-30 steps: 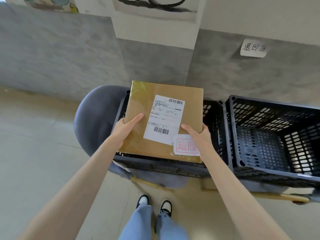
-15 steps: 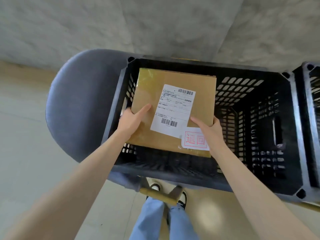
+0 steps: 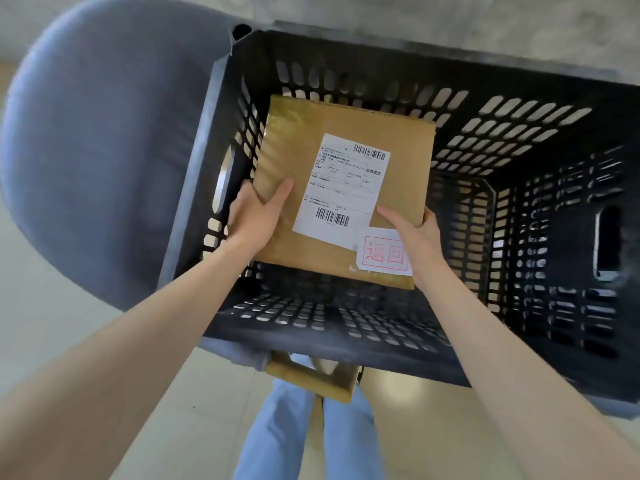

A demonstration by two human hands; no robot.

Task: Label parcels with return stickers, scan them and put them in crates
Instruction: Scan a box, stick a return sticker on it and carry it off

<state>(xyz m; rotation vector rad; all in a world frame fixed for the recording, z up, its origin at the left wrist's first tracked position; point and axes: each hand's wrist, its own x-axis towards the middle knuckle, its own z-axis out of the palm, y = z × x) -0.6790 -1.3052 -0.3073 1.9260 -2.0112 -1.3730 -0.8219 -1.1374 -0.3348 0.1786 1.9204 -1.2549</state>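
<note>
Nearest, the left hand point(image 3: 254, 221) and right hand point(image 3: 414, 237) each gripped a near corner of the flat brown cardboard parcel point(image 3: 343, 195), held inside the black slotted plastic crate point(image 3: 540, 188), above its floor. Released unevenly, it could probably drop tilted against the far wall.

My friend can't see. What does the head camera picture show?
Two hands, left hand and right hand, hold a brown parcel with a red return sticker inside a black crate.
</note>
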